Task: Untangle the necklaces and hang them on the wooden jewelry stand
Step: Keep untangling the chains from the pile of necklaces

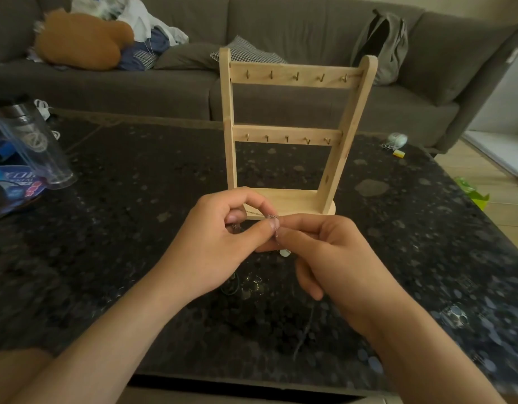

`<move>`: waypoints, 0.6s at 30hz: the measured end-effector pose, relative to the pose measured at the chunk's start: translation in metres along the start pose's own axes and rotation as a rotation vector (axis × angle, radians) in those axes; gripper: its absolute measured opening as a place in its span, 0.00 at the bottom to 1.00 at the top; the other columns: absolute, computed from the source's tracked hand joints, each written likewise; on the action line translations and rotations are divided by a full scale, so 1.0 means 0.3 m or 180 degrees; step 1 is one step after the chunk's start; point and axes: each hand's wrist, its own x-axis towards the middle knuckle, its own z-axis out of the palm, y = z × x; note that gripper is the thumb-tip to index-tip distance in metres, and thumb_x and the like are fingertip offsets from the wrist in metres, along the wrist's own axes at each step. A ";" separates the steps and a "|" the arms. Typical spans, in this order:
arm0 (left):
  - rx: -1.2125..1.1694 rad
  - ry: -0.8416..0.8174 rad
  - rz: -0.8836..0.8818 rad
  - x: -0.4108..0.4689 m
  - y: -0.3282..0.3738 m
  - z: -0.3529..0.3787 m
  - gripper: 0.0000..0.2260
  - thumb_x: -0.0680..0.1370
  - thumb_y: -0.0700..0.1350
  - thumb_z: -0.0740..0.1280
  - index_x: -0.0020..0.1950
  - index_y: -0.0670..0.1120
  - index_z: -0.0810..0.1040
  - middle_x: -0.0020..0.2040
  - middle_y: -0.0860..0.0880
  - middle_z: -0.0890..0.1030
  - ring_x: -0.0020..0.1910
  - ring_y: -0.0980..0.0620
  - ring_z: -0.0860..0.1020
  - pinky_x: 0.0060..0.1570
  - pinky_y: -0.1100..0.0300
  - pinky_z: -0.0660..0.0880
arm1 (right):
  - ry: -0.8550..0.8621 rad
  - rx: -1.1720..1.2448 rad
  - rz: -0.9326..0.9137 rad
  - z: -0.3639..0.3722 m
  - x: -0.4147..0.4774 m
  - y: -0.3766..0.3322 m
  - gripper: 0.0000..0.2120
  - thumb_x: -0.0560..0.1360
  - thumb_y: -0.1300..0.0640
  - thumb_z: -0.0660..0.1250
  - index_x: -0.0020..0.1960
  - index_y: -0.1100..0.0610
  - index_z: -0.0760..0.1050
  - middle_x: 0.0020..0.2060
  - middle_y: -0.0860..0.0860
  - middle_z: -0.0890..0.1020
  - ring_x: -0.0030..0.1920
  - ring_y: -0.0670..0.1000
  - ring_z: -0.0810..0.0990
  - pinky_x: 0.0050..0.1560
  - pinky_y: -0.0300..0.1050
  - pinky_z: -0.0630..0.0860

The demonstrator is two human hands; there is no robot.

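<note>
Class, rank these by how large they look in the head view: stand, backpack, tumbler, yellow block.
Largest: stand.
Next: backpack and tumbler look about alike; the tumbler is nearer, so I leave them unranked.
Smallest: yellow block.

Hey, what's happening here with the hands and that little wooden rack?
A person is working at a thin chain, pinching it between the left hand and right hand just above the dark table. The wooden jewelry stand sits right behind, upright, and its hooks carry nothing, so no necklace is hung yet.
</note>
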 end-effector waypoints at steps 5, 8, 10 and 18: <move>0.0177 0.0090 -0.0030 0.001 -0.001 -0.014 0.03 0.79 0.50 0.78 0.48 0.59 0.87 0.29 0.57 0.65 0.29 0.50 0.67 0.37 0.54 0.71 | 0.0595 -0.0225 -0.0236 0.008 0.006 0.013 0.08 0.85 0.56 0.68 0.53 0.54 0.86 0.45 0.47 0.90 0.23 0.52 0.79 0.28 0.42 0.77; 0.0119 0.0067 -0.0161 -0.002 0.003 -0.010 0.02 0.78 0.49 0.76 0.48 0.57 0.87 0.28 0.57 0.66 0.29 0.53 0.68 0.38 0.55 0.73 | 0.0818 -0.0026 -0.0284 0.013 0.008 0.013 0.06 0.84 0.58 0.69 0.52 0.55 0.86 0.43 0.49 0.90 0.27 0.55 0.84 0.31 0.45 0.80; 0.0001 0.0031 -0.0230 -0.001 0.010 -0.008 0.02 0.78 0.48 0.75 0.48 0.55 0.87 0.29 0.53 0.67 0.30 0.54 0.69 0.41 0.54 0.75 | 0.0899 0.0126 -0.0317 0.014 0.008 0.011 0.05 0.83 0.59 0.70 0.51 0.56 0.86 0.43 0.51 0.90 0.30 0.56 0.86 0.27 0.42 0.77; -0.0298 -0.0006 -0.0174 -0.008 0.048 -0.011 0.07 0.82 0.50 0.71 0.48 0.54 0.89 0.40 0.34 0.80 0.41 0.34 0.77 0.40 0.51 0.75 | 0.0875 0.0253 -0.0517 0.015 -0.004 0.009 0.05 0.83 0.61 0.70 0.54 0.57 0.84 0.42 0.54 0.89 0.28 0.59 0.85 0.21 0.44 0.73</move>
